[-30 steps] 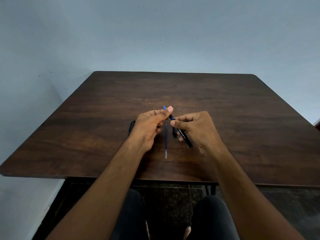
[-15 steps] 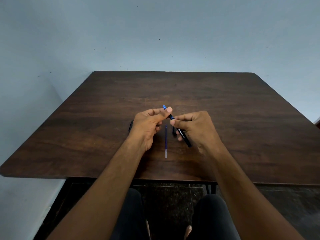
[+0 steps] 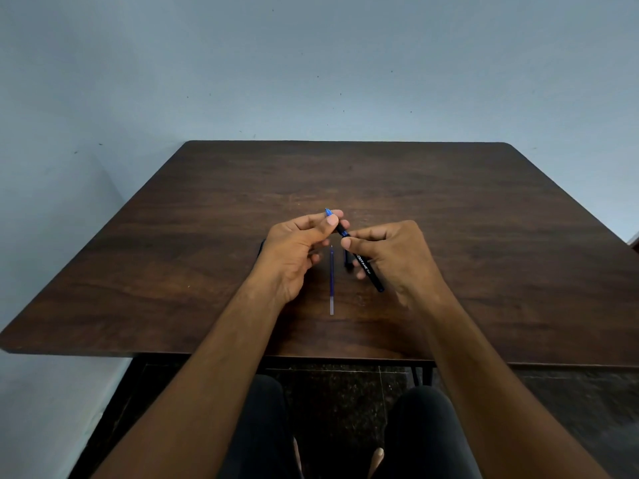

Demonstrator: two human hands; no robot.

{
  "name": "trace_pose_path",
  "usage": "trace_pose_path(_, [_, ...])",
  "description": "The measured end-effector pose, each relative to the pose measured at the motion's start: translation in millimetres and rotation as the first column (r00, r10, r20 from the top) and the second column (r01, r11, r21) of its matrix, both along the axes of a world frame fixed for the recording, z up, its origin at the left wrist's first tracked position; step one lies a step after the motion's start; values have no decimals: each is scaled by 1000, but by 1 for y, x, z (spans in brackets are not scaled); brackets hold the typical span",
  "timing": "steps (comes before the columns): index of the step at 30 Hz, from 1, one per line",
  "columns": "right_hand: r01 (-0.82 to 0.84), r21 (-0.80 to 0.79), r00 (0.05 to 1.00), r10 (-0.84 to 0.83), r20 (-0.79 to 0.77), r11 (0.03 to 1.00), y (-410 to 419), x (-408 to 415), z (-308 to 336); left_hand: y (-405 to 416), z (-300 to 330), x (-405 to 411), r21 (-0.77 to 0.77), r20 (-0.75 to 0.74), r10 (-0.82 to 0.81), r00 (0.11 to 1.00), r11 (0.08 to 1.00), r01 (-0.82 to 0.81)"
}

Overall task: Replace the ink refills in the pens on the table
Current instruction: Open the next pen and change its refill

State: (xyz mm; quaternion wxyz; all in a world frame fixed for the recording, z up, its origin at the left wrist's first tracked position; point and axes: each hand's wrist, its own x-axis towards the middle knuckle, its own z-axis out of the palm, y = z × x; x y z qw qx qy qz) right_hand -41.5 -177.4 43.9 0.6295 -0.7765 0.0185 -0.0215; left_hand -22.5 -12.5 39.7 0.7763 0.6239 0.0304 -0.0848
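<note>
Hands (image 3: 294,250) two, pen (image 3: 368,269) one, refill (image 3: 331,281) one.

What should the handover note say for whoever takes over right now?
Left hand: pinching the blue tip end of the black pen.
Right hand: gripping the pen's barrel; the pen is held above the table.
Loose refill lies on the table between the hands. A dark piece lies beside it, partly hidden; another dark item peeks out behind the left hand.
Done: cannot tell which refill is old.
Left: finish this pen, then any others.
</note>
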Motion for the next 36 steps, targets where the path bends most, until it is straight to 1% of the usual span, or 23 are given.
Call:
trace_pose_path(4, [-7,27,1000,7,8,1000,1,-3,1,-5,2,0,18,-21,133,991,991,-132])
trace_pose_path(7, [-12,47,1000,10,24,999,1,-4,2,-7,1,2,24,-29,182,983,983,-182])
trace_pose_path(11, [-6,35,1000,6,9,999,-2,-4,3,-10,1,3,3,-22,207,978,978,-207])
trace_pose_path(16, [18,51,1000,-18,1,999,-1,-4,3,-11,2,4,21,-29,142,989,990,-141])
trace_pose_path(21, [34,26,999,-34,-1,999,-2,-6,7,-12,4,4,21,-30,146,989,989,-145])
trace_pose_path(28, [62,44,997,-61,-43,997,-5,-11,12,-7,14,8,-78,-28,246,969,966,-248])
trace_pose_path(33, [99,20,993,-98,-60,995,-13,-12,15,-3,15,7,24,56,311,949,950,-312])
trace_pose_path(36, [111,12,992,-110,-64,994,-15,-11,15,0,19,6,-13,24,315,949,949,-315])
